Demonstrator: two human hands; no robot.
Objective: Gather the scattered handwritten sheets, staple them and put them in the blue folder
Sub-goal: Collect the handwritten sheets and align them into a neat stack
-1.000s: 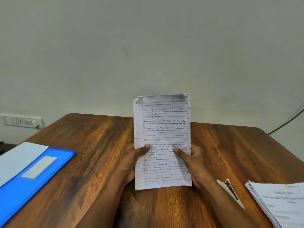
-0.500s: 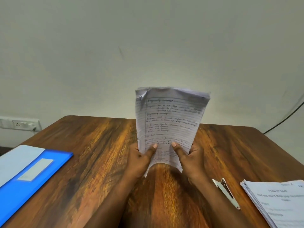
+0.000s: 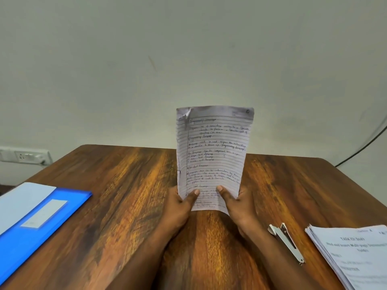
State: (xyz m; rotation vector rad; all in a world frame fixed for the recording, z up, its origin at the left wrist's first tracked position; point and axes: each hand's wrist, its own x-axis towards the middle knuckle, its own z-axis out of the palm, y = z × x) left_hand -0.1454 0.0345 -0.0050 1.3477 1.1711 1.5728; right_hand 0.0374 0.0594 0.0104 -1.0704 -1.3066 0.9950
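The handwritten sheets [image 3: 211, 155] are standing upright above the middle of the wooden table [image 3: 129, 185], in front of the pale wall. They are white ruled paper with lines of dark handwriting, and the top left corner is looking crumpled. The bundle is bending a little, narrower at the bottom. How many sheets are in it, I cannot tell.

Two hands are holding the bundle by its lower part. The left hand [image 3: 180, 208] is pinching the lower left edge, its thumb lying on the front. The right hand [image 3: 238, 204] is pinching the lower right edge in the same way.

One blue folder [image 3: 31, 233] is lying at the left, with one white label on it. One metal stapler [image 3: 287, 243] is lying at the right, just beside one stack of printed papers [image 3: 354, 254].
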